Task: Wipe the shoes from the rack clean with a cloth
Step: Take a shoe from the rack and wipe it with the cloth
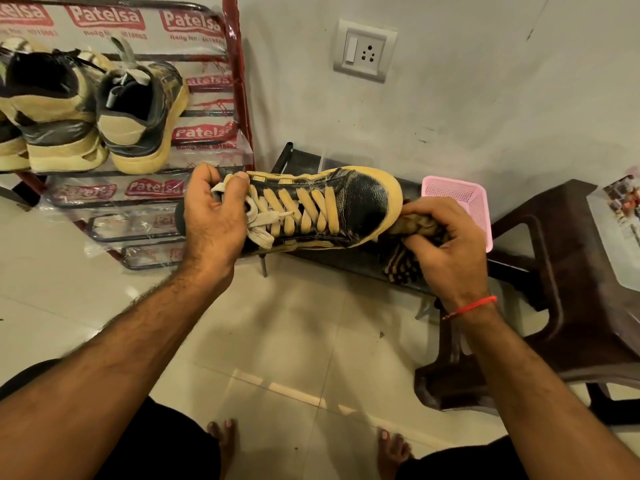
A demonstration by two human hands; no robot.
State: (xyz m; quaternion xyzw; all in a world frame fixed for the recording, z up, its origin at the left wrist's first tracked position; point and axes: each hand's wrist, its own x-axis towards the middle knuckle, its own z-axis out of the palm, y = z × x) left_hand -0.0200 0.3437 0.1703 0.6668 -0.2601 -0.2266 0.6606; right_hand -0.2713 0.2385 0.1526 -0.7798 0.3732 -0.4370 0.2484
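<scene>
A black sneaker with tan laces and a tan sole (pixel 332 206) is held level in mid-air, toe pointing right. My left hand (pixel 211 220) grips it at the heel and tongue end. My right hand (pixel 446 244) holds a bunched brown striped cloth (pixel 408 247) pressed against the toe's sole edge. Two more black and tan shoes (pixel 142 116) stand heel-out on the top shelf of the red metal shoe rack (pixel 239 84) at the upper left.
A pink mesh basket (pixel 474 202) sits on a low dark stand against the wall, behind the shoe. A brown plastic stool (pixel 568 271) stands to the right. A wall socket (pixel 363 51) is above. My bare feet are on the tiled floor below.
</scene>
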